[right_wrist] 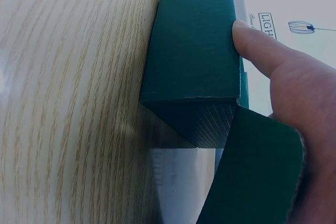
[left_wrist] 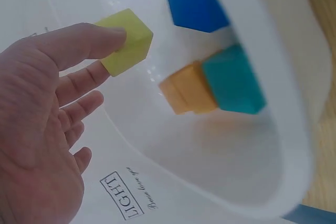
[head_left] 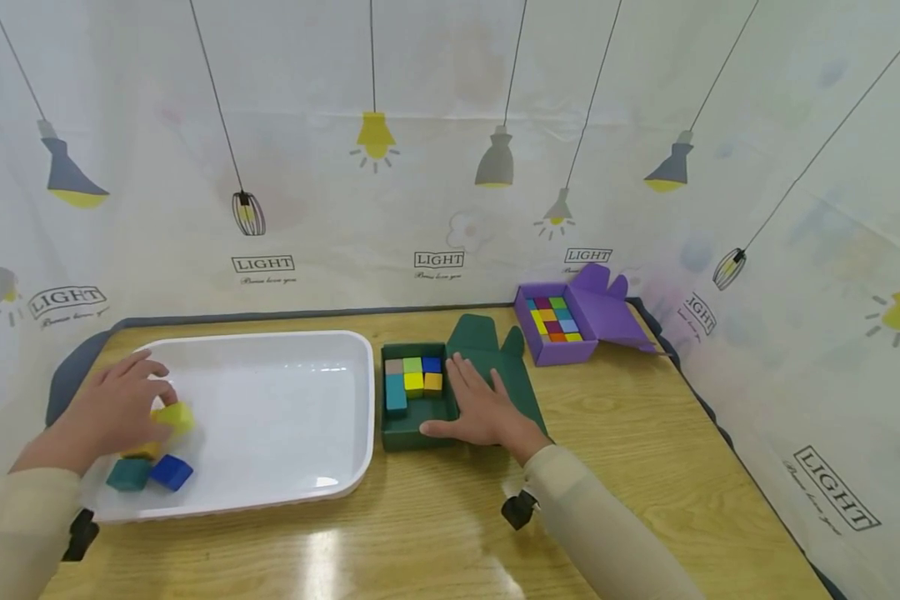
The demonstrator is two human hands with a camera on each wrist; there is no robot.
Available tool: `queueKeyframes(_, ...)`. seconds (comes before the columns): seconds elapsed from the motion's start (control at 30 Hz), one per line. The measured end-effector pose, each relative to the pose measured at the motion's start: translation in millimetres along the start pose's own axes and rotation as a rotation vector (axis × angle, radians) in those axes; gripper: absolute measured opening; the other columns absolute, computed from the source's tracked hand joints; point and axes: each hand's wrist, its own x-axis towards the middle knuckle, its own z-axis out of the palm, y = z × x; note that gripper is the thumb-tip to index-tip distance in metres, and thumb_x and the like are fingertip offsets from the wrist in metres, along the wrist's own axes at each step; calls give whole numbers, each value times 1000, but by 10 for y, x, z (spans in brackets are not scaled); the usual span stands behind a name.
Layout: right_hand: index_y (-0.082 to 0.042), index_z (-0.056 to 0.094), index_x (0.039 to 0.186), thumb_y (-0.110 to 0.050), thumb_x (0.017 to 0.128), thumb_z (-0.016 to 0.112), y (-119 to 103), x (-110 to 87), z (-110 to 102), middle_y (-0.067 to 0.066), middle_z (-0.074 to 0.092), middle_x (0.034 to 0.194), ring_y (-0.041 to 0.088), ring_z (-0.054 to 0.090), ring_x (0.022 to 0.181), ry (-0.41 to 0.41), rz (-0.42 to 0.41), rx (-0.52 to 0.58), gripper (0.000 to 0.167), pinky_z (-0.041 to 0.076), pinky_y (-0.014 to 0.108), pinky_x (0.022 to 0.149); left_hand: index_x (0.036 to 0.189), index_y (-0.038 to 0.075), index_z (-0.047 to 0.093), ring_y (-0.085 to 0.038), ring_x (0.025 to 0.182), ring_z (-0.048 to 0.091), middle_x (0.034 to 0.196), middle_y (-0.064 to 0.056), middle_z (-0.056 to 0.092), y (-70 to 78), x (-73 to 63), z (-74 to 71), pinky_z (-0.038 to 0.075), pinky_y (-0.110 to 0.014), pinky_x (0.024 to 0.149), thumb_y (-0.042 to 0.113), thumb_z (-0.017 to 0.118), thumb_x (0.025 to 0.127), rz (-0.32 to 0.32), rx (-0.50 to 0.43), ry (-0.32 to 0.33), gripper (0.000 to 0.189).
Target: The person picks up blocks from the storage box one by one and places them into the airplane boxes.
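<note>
Over the left end of a white tray (head_left: 270, 492), my left hand (head_left: 116, 408) pinches a yellow-green block (left_wrist: 128, 43) between thumb and fingertips. Below it in the tray are a blue block (head_left: 172, 472), a teal block (head_left: 129, 475) and orange blocks (left_wrist: 189, 90), which the hand partly covers in the head view. My right hand (head_left: 483, 408) rests with fingers extended along the right side of an open green cardboard box (head_left: 420, 439); its thumb lies at the box's near rim. Several coloured blocks, including a teal block (head_left: 396, 393) and a yellow block (head_left: 414, 384), sit inside the box.
The green box's lid (head_left: 480, 333) is folded out to the right, partly under my right hand. Farther back stands an open purple box (head_left: 566, 354) filled with coloured blocks. A lamp-patterned backdrop (head_left: 420, 208) rises behind the wooden table (head_left: 645, 467).
</note>
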Motion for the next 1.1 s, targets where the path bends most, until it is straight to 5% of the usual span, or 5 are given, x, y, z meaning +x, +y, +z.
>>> queueKeyframes(0.27,-14,4,158,-74,82,54,-5,14,12,4,0,166,22,2,154,4,-3,-15,109,-2,58,123,92,10,72,-52,137,20,132,-28,51,270,103,-157,14,-74,110,26,81,70,33,-32,31,29)
queueKeyframes(1.1,-11,4,158,-69,85,56,30,-4,-78,8,0,166,25,5,154,-35,-44,-12,105,-3,59,122,94,11,69,-38,146,25,132,-13,56,1568,628,-478,19,-58,120,29,73,77,312,-54,146,25)
